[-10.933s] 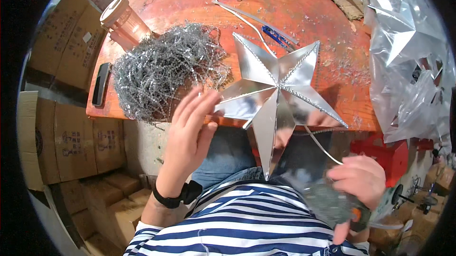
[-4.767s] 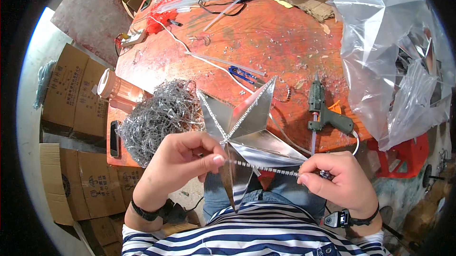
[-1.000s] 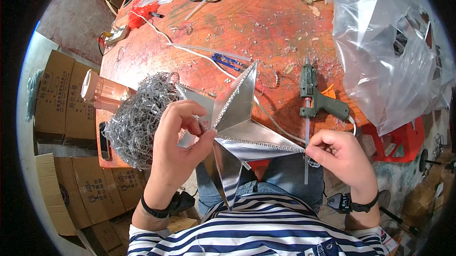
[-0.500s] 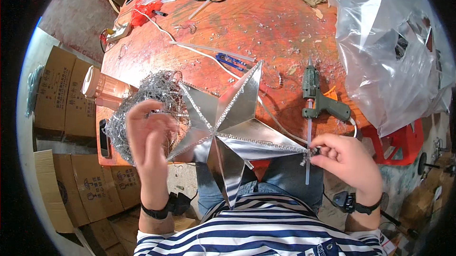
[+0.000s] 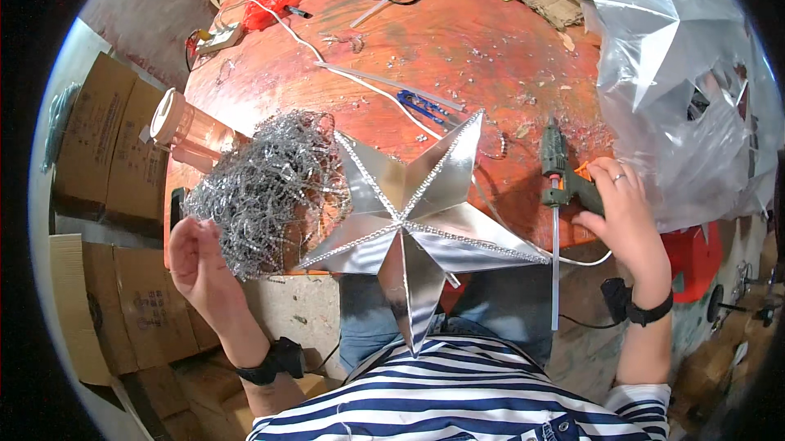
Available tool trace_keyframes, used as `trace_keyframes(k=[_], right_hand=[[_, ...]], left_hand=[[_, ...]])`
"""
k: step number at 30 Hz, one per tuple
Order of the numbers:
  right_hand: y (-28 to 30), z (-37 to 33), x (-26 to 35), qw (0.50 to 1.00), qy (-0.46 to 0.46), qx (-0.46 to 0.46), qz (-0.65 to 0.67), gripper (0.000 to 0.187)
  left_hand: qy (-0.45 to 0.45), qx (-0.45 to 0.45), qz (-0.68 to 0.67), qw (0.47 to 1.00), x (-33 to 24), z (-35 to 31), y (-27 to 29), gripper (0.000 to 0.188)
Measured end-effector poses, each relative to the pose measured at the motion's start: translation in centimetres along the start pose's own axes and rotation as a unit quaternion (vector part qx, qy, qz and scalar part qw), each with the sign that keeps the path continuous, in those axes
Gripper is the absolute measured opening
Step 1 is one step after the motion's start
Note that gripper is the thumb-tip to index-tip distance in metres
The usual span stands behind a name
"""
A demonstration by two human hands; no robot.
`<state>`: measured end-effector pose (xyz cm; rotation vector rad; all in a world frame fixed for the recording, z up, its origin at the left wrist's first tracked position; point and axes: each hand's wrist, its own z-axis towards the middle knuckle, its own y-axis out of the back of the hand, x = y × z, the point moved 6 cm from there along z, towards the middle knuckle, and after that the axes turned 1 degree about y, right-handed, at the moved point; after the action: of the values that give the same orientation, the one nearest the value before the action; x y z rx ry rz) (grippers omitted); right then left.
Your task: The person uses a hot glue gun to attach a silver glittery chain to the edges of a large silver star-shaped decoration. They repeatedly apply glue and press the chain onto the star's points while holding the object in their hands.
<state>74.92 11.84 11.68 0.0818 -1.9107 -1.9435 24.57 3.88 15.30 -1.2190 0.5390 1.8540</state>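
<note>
A silver foil star [image 5: 446,236] rests partly over the near table edge, one point towards my striped shirt. Shiny bead trim runs along several of its ridges. Beside it on the left is a tangled heap of silver bead trim [image 5: 266,187]. My left hand [image 5: 198,261] is at the heap's near left side, fingers curled and tips together; anything pinched there is too small to make out. To the right lies a dark green hot glue gun [image 5: 554,155] with a clear glue stick [image 5: 556,269] sticking out of its back. My right hand [image 5: 628,216] closes round the gun's grip.
Blue-handled pliers [image 5: 421,105] and a white cable [image 5: 372,89] lie beyond the star. A clear plastic cup [image 5: 184,126] leans by the heap. Plastic sheeting [image 5: 654,73] covers the table's right side. Cardboard boxes [image 5: 114,146] stand at left, and a red stool [image 5: 695,257] at right.
My right hand has left the star's right tip and moved up to the glue gun's grip. My left hand has moved left and down from in front of the heap. The view has shifted slightly.
</note>
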Motion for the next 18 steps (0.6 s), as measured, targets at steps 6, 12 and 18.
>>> trace_keyframes(k=[6,12,18], right_hand=[[0.1,0.6,-0.2,0.99,-0.002,-0.094,0.101,0.066],[-0.2,2.1,0.7,0.994,0.098,0.021,0.041,0.055],[1.9,2.0,0.1,0.996,0.052,-0.055,0.038,0.05]], left_hand=[[0.053,0.074,0.027,0.995,1.7,-2.4,-2.4,0.024],[0.082,0.161,0.025,0.983,1.5,-3.8,-5.5,0.023],[0.048,0.166,0.045,0.984,1.6,-3.2,-4.4,0.017]])
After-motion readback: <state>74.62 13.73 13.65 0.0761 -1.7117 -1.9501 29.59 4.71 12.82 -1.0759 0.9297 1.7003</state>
